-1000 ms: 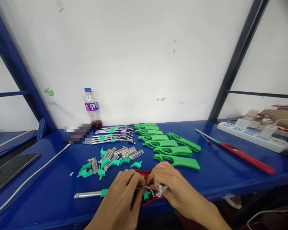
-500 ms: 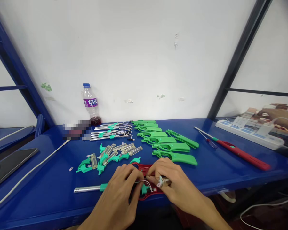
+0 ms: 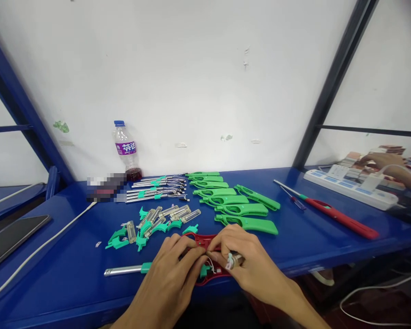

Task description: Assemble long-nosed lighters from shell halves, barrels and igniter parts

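A red lighter casing (image 3: 205,237), opened into halves, lies at the table's front edge under both hands. A silver lighter tube (image 3: 125,270) with a green collar stretches left from beneath my left hand (image 3: 173,269). That hand's thumb and forefinger are pinched at a thin white wire (image 3: 211,264), above a green trigger (image 3: 204,271). My right hand (image 3: 243,256) brings its closed fingertips against the left ones over the casing. Curled in its fingers is a small clear lighter tank (image 3: 235,260), partly covered. What lies between the touching fingertips is hidden.
Green lighter casings (image 3: 246,224), wired silver tubes (image 3: 147,194), and loose clear tanks (image 3: 192,216) with green triggers lie behind. A red lighter (image 3: 342,219), screwdriver (image 3: 299,204) and power strip (image 3: 349,188) are right; a bottle (image 3: 126,148) and phone (image 3: 17,233) left. Another person's hand (image 3: 387,162) shows far right.
My left fingertips have moved slightly right and up to meet the right ones, covering more of the white wire. The camera view has shifted a little.
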Motion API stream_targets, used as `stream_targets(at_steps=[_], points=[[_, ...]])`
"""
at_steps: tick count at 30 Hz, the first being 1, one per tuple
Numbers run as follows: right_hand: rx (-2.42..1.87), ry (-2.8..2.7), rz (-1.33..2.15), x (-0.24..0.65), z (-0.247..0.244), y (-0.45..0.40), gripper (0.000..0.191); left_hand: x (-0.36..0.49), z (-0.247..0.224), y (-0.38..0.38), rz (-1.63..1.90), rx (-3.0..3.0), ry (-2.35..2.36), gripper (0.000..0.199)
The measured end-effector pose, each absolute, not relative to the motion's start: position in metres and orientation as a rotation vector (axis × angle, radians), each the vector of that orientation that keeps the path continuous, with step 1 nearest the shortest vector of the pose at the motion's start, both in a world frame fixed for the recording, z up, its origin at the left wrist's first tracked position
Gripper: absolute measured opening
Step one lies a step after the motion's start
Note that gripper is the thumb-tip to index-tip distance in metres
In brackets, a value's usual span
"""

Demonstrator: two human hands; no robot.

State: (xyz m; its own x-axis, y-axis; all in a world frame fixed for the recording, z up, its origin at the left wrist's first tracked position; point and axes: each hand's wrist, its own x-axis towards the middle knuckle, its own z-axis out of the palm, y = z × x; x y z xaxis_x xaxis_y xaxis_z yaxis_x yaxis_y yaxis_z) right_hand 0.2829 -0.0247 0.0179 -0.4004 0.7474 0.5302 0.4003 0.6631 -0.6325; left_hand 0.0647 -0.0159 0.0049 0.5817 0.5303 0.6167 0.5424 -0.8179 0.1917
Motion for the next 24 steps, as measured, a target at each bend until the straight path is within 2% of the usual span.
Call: stream_targets(at_steps=[9, 16, 24], points=[[-0.936, -2.006, 0.522, 0.282, 0.017, -0.025, 0.03, 0.068, 0.003, -0.011, -1.087, -2.831, -1.03, 0.023], [-1.063, -1.831, 0.322, 0.293, 0.02, -0.034, 0.031, 0.067, 0.002, -0.013, -1.097, -2.808, -1.076, 0.019], [-1.22, -1.956, 0.532, 0.295, 0.022, -0.036, 0.018, 0.066, 0.003, -0.014, -1.114, -2.792, -1.07, 0.019]])
